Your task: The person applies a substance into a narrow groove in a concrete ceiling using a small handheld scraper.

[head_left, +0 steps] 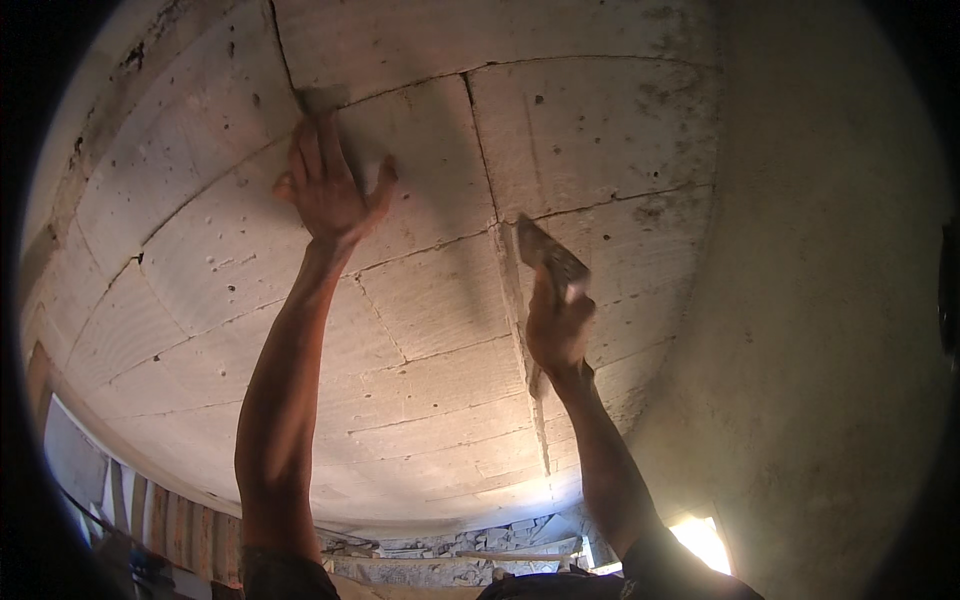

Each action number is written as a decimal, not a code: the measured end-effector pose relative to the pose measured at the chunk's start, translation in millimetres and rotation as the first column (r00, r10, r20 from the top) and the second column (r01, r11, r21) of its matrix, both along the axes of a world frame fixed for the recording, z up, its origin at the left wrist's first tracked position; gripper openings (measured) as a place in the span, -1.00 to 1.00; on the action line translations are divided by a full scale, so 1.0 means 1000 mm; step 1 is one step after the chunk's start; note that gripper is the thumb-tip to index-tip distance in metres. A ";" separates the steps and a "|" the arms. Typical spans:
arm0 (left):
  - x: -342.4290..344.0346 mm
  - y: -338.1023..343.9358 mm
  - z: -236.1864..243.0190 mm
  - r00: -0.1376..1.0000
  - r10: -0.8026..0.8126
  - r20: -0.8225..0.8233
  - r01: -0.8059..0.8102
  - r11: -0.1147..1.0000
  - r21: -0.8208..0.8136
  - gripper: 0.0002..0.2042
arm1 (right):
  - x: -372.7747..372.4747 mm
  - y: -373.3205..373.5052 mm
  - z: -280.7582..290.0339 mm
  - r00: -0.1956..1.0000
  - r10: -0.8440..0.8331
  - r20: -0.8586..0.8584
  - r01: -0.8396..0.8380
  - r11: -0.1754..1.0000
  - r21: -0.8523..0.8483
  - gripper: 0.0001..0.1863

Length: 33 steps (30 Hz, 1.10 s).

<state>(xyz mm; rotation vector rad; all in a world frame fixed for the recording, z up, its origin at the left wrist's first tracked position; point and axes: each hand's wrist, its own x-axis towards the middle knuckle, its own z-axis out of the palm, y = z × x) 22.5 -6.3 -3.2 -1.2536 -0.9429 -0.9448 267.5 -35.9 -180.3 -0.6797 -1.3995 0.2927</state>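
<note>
My left hand (pixel 330 190) lies against a wall of large pale blocks (pixel 410 310), fingers stretched upward and thumb apart. Nothing shows in it. To its right, my right hand (pixel 560 325) is closed round a flat, greyish tool that looks like a scraper (pixel 550 255). The blade is slightly blurred and tilts up to the left. Its upper end is close to a joint between blocks; whether it touches the wall I cannot tell. Beside that hand, a rough vertical groove (pixel 515 310) runs down the wall. Fingers hide the tool's handle.
A plain greyish wall (pixel 800 300) stands on the right. Dark joints and small pits mark the blocks. At the lower edge lie rubble and boards (pixel 480 545), with wooden slats (pixel 185 530) at the lower left. Bright light comes through an opening (pixel 703 543) at the lower right.
</note>
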 end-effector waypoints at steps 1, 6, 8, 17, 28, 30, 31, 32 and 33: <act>0.001 0.000 0.000 1.000 0.011 0.002 -0.011 1.000 0.001 -0.16 | -0.001 0.002 -0.002 0.999 -0.018 -0.042 0.022 0.994 0.103 -0.70; 0.000 -0.001 -0.003 0.997 0.055 0.045 -0.049 0.991 -0.124 -0.11 | 0.004 0.013 0.015 0.978 0.087 0.187 -0.050 0.979 -0.196 -0.69; -0.002 -0.002 -0.004 0.998 0.056 0.039 -0.052 0.992 -0.114 -0.11 | 0.011 -0.003 0.032 0.979 0.145 0.142 -0.092 0.940 -0.329 -0.69; 0.001 -0.004 -0.003 0.997 0.056 0.048 -0.051 0.993 -0.108 -0.10 | 0.007 0.010 0.022 0.977 0.127 0.170 -0.083 0.966 -0.245 -0.68; 0.001 0.000 -0.001 0.999 0.017 0.042 -0.017 1.000 -0.023 -0.13 | 0.002 -0.003 0.019 0.982 0.120 0.144 -0.082 0.965 -0.247 -0.71; -0.008 0.000 -0.004 0.999 -0.029 0.017 0.029 1.000 -0.005 -0.13 | -0.001 -0.018 0.017 0.996 0.051 0.074 -0.040 0.989 -0.139 -0.71; -0.007 0.000 -0.005 0.999 -0.029 0.031 0.030 0.999 -0.014 -0.13 | -0.005 -0.018 0.002 0.999 0.011 -0.030 -0.012 0.999 -0.045 -0.72; -0.001 0.000 -0.002 0.998 -0.040 0.045 0.041 0.999 -0.021 -0.14 | -0.007 -0.015 -0.007 0.990 -0.029 -0.137 0.037 0.998 0.050 -0.72; 0.005 0.001 0.000 0.997 -0.051 0.060 0.052 0.998 -0.028 -0.14 | -0.008 -0.003 -0.008 0.994 -0.084 -0.066 0.092 0.989 0.116 -0.72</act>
